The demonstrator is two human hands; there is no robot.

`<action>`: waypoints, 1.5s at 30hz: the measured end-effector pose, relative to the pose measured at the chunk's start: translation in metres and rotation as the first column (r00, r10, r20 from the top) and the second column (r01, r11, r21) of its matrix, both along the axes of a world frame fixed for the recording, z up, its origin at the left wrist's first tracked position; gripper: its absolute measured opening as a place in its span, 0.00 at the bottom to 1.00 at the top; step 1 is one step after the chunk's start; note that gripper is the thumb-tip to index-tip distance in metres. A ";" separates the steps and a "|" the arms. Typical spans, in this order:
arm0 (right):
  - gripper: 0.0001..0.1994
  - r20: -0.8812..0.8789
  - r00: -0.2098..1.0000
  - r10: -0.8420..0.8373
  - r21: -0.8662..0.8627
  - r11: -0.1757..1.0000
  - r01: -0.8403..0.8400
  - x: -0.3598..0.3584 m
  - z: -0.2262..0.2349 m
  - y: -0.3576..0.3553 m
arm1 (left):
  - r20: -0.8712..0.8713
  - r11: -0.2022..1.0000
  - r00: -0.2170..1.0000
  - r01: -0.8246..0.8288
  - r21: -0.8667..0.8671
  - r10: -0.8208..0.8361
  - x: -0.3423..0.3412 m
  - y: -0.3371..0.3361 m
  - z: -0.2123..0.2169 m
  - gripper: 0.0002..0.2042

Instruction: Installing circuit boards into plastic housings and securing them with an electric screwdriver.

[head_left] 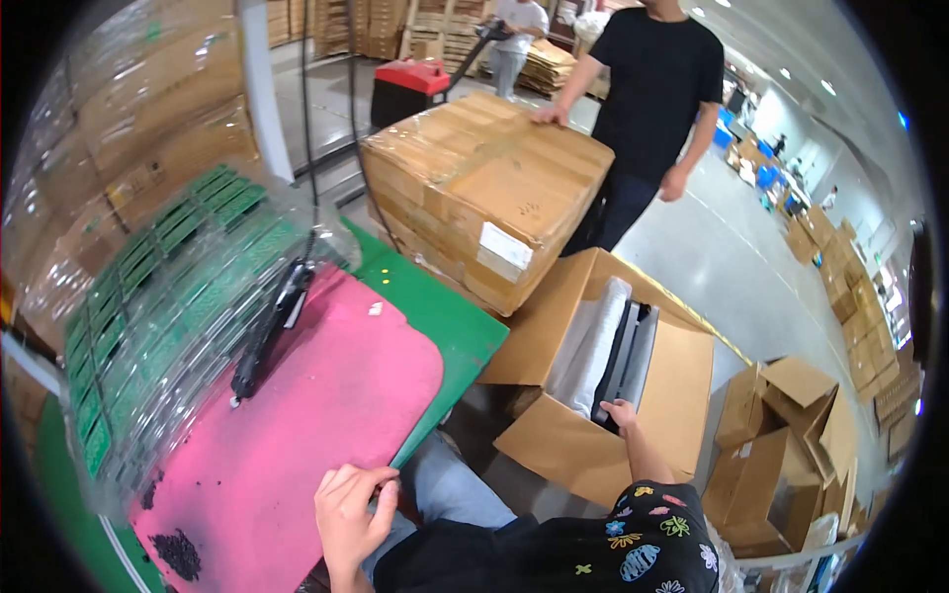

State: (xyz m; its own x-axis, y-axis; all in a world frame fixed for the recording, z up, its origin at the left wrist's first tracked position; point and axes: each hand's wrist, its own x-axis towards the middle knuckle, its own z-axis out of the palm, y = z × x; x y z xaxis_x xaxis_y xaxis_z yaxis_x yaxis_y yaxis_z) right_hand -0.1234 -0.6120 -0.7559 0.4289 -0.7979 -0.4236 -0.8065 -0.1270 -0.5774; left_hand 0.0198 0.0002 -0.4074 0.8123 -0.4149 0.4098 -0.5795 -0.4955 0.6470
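My right hand (621,415) reaches into an open cardboard box (554,435) to the right of my knees. Its fingers close on the near end of a long black bar-shaped item (619,361). That item stands between a white padded wrap (601,341) and a grey slab (641,351) in the box. My left hand (356,516) is held over the near edge of a pink mat (366,366), fingers curled and thumb against the index finger. Nothing shows in it. A black power screwdriver (272,331) with a cord lies on the mat's far left side.
A large taped carton (484,193) stands beyond the green table (450,341), with a person's (657,99) hand on it. Clear-wrapped green trays (168,287) line the left side. Open empty cartons (786,455) stand at right. A red-and-black pallet truck (410,84) is behind.
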 end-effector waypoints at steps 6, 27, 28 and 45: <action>0.12 0.711 0.695 -0.108 0.091 0.994 0.062 0.042 0.162 0.023 | 0.052 0.998 0.998 0.040 -0.043 -0.038 -0.003 0.010 -0.002 0.04; 0.37 -0.476 -0.506 0.719 -0.557 -0.692 -0.460 0.168 0.452 0.424 | -0.462 0.129 0.580 -0.523 -0.843 -0.671 -0.105 0.101 0.021 0.34; 0.36 -0.423 -0.571 0.703 -0.590 -0.692 -0.416 0.174 0.440 0.433 | -0.536 0.225 0.596 -0.517 -0.826 -0.598 -0.108 0.113 0.028 0.35; 0.06 0.136 -0.465 0.875 -0.783 -0.193 -0.592 0.300 0.461 0.527 | -0.016 0.879 0.943 -0.304 0.368 0.333 0.051 0.217 0.034 0.13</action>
State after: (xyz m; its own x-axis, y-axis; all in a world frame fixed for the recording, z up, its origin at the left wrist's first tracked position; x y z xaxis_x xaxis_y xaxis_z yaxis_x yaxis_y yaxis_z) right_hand 0.1766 -0.0852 -0.2946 0.5520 0.7171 0.4255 0.8302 -0.4250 -0.3608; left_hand 0.0705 0.2168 -0.3732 0.9482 -0.2338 0.2152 -0.3069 -0.8496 0.4290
